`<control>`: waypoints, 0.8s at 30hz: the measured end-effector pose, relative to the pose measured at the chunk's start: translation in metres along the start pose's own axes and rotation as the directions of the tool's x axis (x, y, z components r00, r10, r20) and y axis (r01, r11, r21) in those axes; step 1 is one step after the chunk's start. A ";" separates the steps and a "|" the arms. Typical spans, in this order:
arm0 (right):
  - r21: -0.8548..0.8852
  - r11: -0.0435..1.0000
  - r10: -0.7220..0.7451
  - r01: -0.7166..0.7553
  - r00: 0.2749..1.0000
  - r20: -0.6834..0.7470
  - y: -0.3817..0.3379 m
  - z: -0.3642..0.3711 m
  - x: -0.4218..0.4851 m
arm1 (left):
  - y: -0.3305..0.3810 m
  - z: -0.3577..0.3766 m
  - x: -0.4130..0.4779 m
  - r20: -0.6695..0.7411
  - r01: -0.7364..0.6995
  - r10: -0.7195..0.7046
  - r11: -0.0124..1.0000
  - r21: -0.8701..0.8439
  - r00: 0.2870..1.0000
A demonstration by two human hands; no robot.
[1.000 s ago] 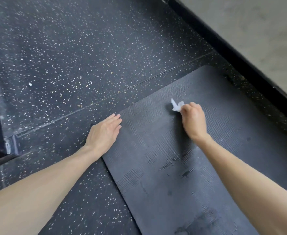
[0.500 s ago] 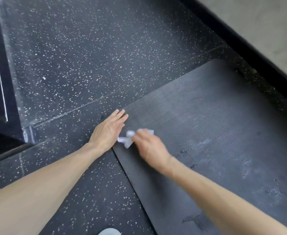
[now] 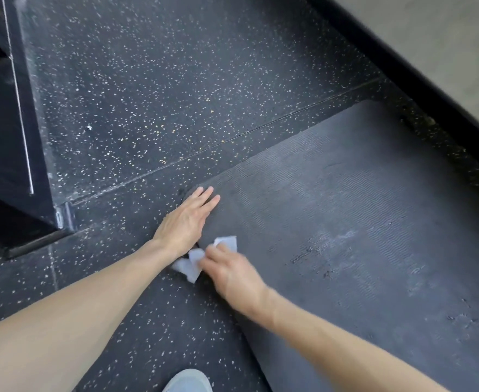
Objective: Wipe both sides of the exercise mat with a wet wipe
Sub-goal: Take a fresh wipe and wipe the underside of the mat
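Since the earlier frame, the wet wipe point(image 3: 191, 264) has shifted lower along the left edge of the exercise mat point(image 3: 345, 236), which lies flat at centre right. The right hand point(image 3: 232, 275) grips the wipe with curled fingers. The left hand point(image 3: 186, 222), fingers straight, presses the mat corner just above. Speckled floor point(image 3: 176, 94) surrounds the mat, and a grey shoe point(image 3: 189, 381) shows at the bottom edge.

The dark grey exercise mat point(image 3: 345, 222) is matt, finely ribbed in wavy lines (scuffed darker in patches). The crumpled white wet wipe point(image 3: 191, 266) looks thin, half-translucent. The black rubber floor point(image 3: 176, 94) is grainy, flecked white and yellow.
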State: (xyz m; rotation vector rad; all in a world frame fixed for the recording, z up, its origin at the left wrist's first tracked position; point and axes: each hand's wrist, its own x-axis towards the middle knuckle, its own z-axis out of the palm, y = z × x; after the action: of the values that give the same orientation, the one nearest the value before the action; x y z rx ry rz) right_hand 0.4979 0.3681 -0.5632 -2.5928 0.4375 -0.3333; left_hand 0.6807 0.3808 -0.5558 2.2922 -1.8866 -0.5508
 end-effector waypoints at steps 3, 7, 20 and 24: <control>-0.040 0.991 -0.128 0.131 0.990 0.062 0.008 -0.003 -0.004 | -0.002 -0.002 0.003 0.045 -0.028 0.023 0.991 0.129 0.999; -0.106 0.983 0.129 -0.147 0.979 -0.157 0.082 -0.056 -0.008 | -0.001 -0.001 0.004 0.061 0.001 -0.007 0.995 0.096 0.998; -0.103 0.995 -0.018 0.019 1.000 0.012 0.007 -0.014 -0.035 | 0.058 0.010 0.017 0.165 -0.031 -0.016 0.960 0.279 0.986; -0.198 0.977 0.055 -0.083 0.988 -0.142 0.067 -0.043 -0.033 | 0.057 0.007 0.015 0.187 -0.048 -0.012 0.949 0.313 0.982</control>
State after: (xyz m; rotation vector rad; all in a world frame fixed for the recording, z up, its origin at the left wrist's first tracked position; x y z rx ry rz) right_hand 0.4375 0.3068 -0.5652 -2.7543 0.6388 -0.4654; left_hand 0.6276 0.3553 -0.5473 2.4886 -2.2275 -0.5092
